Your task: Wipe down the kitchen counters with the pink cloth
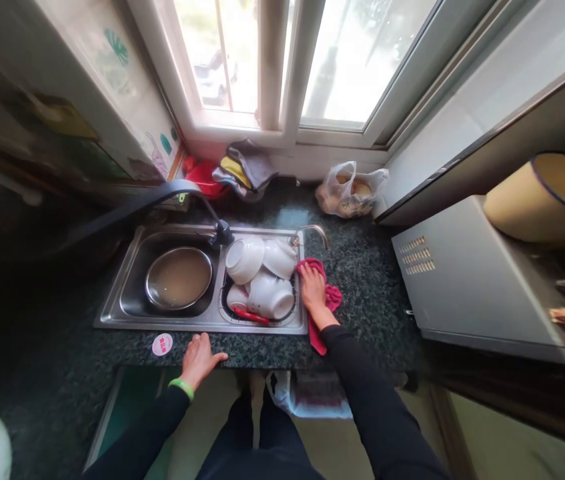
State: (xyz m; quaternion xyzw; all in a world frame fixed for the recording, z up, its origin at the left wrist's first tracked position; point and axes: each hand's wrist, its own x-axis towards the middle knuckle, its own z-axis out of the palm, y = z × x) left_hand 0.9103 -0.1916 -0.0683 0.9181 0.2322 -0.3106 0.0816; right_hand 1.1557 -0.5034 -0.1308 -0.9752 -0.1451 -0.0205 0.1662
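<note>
My right hand (313, 288) lies on a red cloth (333, 297) and presses it to the countertop along the right rim of the steel sink (162, 324). Parts of the cloth stick out on both sides of the hand. At the front edge of the counter rests my left hand (199, 360), holding nothing, its thumb spread to the right. White bowls (271, 295) are stacked in the sink's right basin, with a red-handled item (251, 315) in front of them. In the left basin sits a round metal basin (179, 277) of cloudy liquid.
A dark faucet (222, 232) reaches over the sink, and a thin curved spout (316, 231) stands at its right corner. Folded cloths (247, 167) and a plastic bag (352, 191) lie by the window. A microwave (462, 273) stands at right. A round sticker (162, 344) marks the front counter.
</note>
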